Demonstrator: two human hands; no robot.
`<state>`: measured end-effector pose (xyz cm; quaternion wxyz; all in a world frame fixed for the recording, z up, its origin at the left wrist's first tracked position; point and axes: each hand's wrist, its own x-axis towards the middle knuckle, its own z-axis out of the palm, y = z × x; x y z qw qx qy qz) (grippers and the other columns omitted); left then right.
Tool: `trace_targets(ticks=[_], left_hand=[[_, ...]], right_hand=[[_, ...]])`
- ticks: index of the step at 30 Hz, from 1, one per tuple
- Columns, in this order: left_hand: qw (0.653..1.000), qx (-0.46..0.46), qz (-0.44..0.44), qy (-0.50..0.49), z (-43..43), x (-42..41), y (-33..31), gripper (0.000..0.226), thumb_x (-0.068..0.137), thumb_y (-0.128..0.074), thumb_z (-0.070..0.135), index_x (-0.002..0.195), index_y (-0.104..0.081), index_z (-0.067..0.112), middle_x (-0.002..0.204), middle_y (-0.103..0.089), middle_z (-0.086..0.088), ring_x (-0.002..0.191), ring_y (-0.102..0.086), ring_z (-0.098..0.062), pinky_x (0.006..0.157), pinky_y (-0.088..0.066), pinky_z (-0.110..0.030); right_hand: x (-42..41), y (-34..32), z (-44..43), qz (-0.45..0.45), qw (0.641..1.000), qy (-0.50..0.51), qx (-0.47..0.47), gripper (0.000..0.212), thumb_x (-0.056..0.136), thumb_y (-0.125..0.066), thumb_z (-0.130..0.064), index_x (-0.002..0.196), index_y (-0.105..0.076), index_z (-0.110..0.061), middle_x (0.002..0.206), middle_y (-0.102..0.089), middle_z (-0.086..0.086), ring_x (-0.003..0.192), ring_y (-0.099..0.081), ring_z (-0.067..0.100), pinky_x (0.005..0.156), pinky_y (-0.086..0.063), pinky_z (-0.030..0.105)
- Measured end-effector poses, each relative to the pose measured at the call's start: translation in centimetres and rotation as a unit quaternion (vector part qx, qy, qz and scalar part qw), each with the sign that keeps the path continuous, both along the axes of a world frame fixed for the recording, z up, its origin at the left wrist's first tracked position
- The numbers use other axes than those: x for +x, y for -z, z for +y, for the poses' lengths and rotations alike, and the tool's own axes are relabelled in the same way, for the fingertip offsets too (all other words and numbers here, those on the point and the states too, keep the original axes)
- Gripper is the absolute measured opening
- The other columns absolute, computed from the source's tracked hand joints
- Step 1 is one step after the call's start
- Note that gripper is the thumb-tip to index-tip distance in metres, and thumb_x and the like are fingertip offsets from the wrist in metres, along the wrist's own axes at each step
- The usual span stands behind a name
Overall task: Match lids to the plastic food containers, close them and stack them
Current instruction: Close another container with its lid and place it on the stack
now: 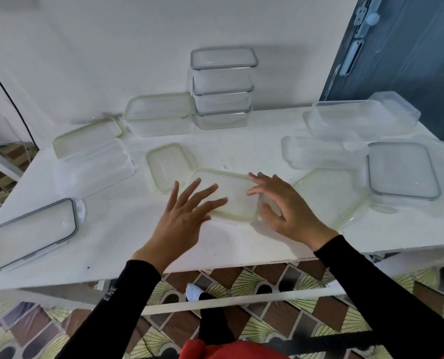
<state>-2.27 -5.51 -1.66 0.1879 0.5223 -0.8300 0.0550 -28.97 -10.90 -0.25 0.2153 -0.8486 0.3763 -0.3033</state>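
A clear container with a green-rimmed lid (237,195) sits on the white table (117,244) in front of me. My left hand (187,216) lies over its left edge with the fingers spread straight. My right hand (285,206) is at its right end, fingers over the lid and thumb down by the container's side. A stack of three closed grey-rimmed containers (222,89) stands at the back against the wall. Beside it is a closed green-rimmed container (158,116).
A loose small green-rimmed lid (167,165) lies left of my hands. A large green-rimmed lid (332,195) and a grey-rimmed lid (402,171) lie on the right. Open clear containers (358,123) sit at back right. A lidded container (91,156) and a grey-rimmed lid (31,234) are on the left.
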Motion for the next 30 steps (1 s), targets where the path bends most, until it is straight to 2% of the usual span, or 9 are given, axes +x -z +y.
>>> trace_targets(ticks=[2,5,8,10,12,14,23,27,30], left_hand=[[0.999,0.002,-0.01,-0.052,0.2,0.2,-0.7,0.065,0.085,-0.057,0.0,0.14,-0.046,0.033,0.156,-0.034,0.003,0.148,-0.019,-0.028,0.118,-0.015,-0.057],[0.992,0.04,0.051,-0.104,1.0,-0.8,-1.5,0.047,0.095,-0.039,0.032,0.141,-0.049,0.023,0.156,-0.033,0.001,0.147,-0.021,-0.027,0.117,-0.025,-0.052],[0.98,0.125,0.134,-0.08,2.1,-2.5,-1.4,0.068,0.093,-0.03,0.062,0.148,-0.038,0.022,0.159,-0.025,0.009,0.148,-0.014,-0.01,0.119,-0.017,-0.032],[0.982,0.114,0.143,-0.054,2.4,-2.7,-0.6,0.074,0.091,-0.036,0.065,0.152,-0.031,0.023,0.159,-0.024,0.01,0.149,-0.011,-0.009,0.119,-0.018,-0.03],[0.986,0.089,0.132,-0.039,2.2,-2.5,0.4,0.074,0.091,-0.045,0.062,0.152,-0.03,0.024,0.159,-0.026,0.008,0.149,-0.014,-0.013,0.118,-0.025,-0.035],[0.987,0.063,0.137,-0.049,1.9,-2.3,1.2,0.069,0.091,-0.048,0.057,0.15,-0.033,0.024,0.157,-0.029,0.008,0.148,-0.021,-0.016,0.114,-0.033,-0.04],[0.981,-0.009,0.171,-0.096,2.0,-4.0,2.1,0.056,0.089,-0.061,0.034,0.142,-0.048,0.018,0.149,-0.044,0.003,0.143,-0.035,-0.021,0.105,-0.044,-0.038],[0.976,0.011,0.205,-0.075,1.9,-3.8,2.2,0.054,0.093,-0.057,0.034,0.144,-0.044,0.02,0.152,-0.039,0.007,0.146,-0.026,-0.016,0.108,-0.041,-0.035],[0.967,0.056,0.239,-0.064,1.9,-3.7,2.2,0.062,0.091,-0.064,0.018,0.148,-0.038,0.022,0.156,-0.03,0.009,0.149,-0.016,-0.014,0.116,-0.031,-0.042]], right_hand=[[-0.3,0.2,0.7,0.023,1.0,-0.004,0.002,0.038,0.089,-0.046,-0.031,0.12,-0.065,-0.024,0.151,-0.043,-0.01,0.138,-0.039,0.006,0.11,-0.039,0.037],[0.6,0.7,2.5,0.045,0.997,-0.004,-0.062,0.035,0.09,-0.053,-0.031,0.122,-0.066,-0.027,0.15,-0.044,-0.009,0.113,-0.049,0.013,0.089,-0.049,0.032],[1.8,1.2,3.6,0.056,0.994,0.004,-0.09,0.035,0.093,-0.055,-0.04,0.123,-0.066,-0.028,0.147,-0.048,-0.009,0.107,-0.047,0.016,0.089,-0.046,0.036],[2.2,1.4,3.7,0.072,0.991,0.022,-0.108,0.037,0.093,-0.053,-0.046,0.123,-0.066,-0.027,0.149,-0.046,-0.008,0.121,-0.046,0.019,0.099,-0.042,0.041],[2.6,1.8,3.6,0.074,0.993,0.02,-0.094,0.038,0.095,-0.051,-0.047,0.124,-0.063,-0.026,0.154,-0.039,-0.005,0.142,-0.034,0.019,0.116,-0.027,0.043],[3.1,2.4,3.6,0.065,0.995,0.014,-0.073,0.038,0.098,-0.047,-0.044,0.128,-0.059,-0.025,0.155,-0.037,-0.004,0.148,-0.025,0.017,0.12,-0.021,0.046],[4.3,4.5,4.0,0.081,0.982,0.063,-0.157,0.041,0.104,-0.039,-0.029,0.144,-0.046,-0.026,0.154,-0.039,0.002,0.146,-0.029,0.024,0.11,-0.039,0.046],[4.4,4.4,4.3,0.07,0.984,0.073,-0.144,0.04,0.104,-0.04,-0.033,0.142,-0.05,-0.027,0.152,-0.042,0.001,0.145,-0.031,0.022,0.103,-0.046,0.039],[4.3,3.7,4.3,0.055,0.991,0.064,-0.106,0.044,0.104,-0.035,-0.042,0.142,-0.05,-0.026,0.152,-0.042,-0.003,0.144,-0.032,0.019,0.102,-0.048,0.039]])
